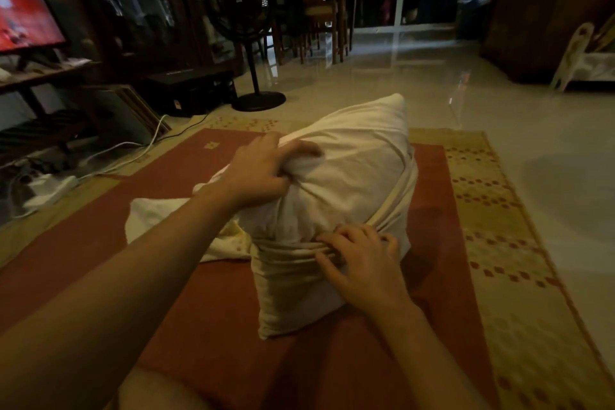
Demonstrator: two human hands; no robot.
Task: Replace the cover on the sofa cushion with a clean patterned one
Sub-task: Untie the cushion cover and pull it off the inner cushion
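Observation:
A pale cushion lies on the red rug in front of me. A cream cover wraps its near end, with the cover's bunched edge running across the cushion's middle. My left hand grips a fold of the cushion's white fabric on its upper left side. My right hand has its fingers curled over the bunched edge of the cream cover. Another light cloth lies flat on the rug to the left, partly under my left forearm.
A black standing fan stands at the rug's far left corner. A TV on a low stand, a power strip and white cables lie to the left. Glossy tiled floor stretches to the right, with wooden chairs and shelves beyond.

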